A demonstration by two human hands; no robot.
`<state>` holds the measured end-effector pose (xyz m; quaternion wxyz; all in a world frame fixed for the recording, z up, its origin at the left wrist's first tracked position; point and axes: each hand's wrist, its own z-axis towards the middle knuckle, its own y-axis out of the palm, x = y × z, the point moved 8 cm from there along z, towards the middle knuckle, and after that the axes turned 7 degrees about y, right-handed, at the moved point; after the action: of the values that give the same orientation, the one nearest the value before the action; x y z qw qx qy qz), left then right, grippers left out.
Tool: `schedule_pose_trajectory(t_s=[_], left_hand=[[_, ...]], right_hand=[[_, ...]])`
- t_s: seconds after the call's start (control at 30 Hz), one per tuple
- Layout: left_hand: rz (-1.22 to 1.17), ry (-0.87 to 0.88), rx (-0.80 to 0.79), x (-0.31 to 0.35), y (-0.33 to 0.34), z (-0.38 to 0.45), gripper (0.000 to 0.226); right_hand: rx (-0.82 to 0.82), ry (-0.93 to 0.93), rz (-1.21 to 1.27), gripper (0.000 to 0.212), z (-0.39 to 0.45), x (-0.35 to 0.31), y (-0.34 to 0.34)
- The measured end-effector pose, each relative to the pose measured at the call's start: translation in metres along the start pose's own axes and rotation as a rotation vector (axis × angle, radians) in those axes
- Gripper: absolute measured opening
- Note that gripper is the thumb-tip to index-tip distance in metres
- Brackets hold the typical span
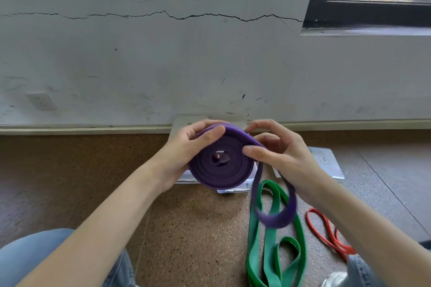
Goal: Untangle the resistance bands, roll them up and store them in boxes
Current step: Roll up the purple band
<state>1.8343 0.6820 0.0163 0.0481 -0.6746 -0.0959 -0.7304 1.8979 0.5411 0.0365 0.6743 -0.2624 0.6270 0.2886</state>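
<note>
the left hand (184, 154) holds the purple band (221, 165) up over the floor (93, 170), its grip curled round the roll; the right hand (277, 156) pinches the loose strip at the roll's edge; a short purple tail hangs down; to roll well, i think keep the strip flat and tight, and feed the tail in slowly; the green band (272, 247) and red band (326, 235) lie on the floor; white boxes (326, 161) wait behind.
</note>
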Motion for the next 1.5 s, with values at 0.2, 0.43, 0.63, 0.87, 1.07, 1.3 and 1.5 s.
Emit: schedule_pose_trajectory(t_s=[0.2, 0.43, 0.63, 0.87, 1.07, 1.3, 1.5], left_hand=[[-0.080, -0.068, -0.001, -0.013, 0.008, 0.000, 0.043], [-0.218, -0.168, 0.218, -0.029, 0.016, -0.002, 0.054], [0.053, -0.252, 0.054, -0.047, 0.025, -0.008, 0.050], [-0.113, -0.183, 0.082, -0.044, 0.035, -0.013, 0.027], [-0.390, -0.240, 0.506, -0.068, 0.010, -0.018, 0.024], [-0.463, -0.261, 0.248, -0.094, 0.009, -0.003, 0.030], [-0.425, -0.257, 0.566, -0.126, -0.053, 0.025, 0.037]], right_hand=[[0.029, -0.008, -0.040, 0.031, 0.000, 0.000, -0.002], [-0.004, 0.069, -0.048, 0.047, -0.004, 0.035, 0.005], [-0.091, 0.082, -0.373, 0.048, -0.004, 0.043, 0.005], [0.029, 0.126, -0.265, 0.047, -0.006, 0.042, -0.008], [-0.056, 0.159, -0.336, 0.033, 0.001, 0.060, 0.019], [0.041, 0.283, -0.528, 0.025, 0.036, 0.066, 0.001], [0.050, 0.210, -0.956, 0.053, 0.087, 0.106, 0.030]])
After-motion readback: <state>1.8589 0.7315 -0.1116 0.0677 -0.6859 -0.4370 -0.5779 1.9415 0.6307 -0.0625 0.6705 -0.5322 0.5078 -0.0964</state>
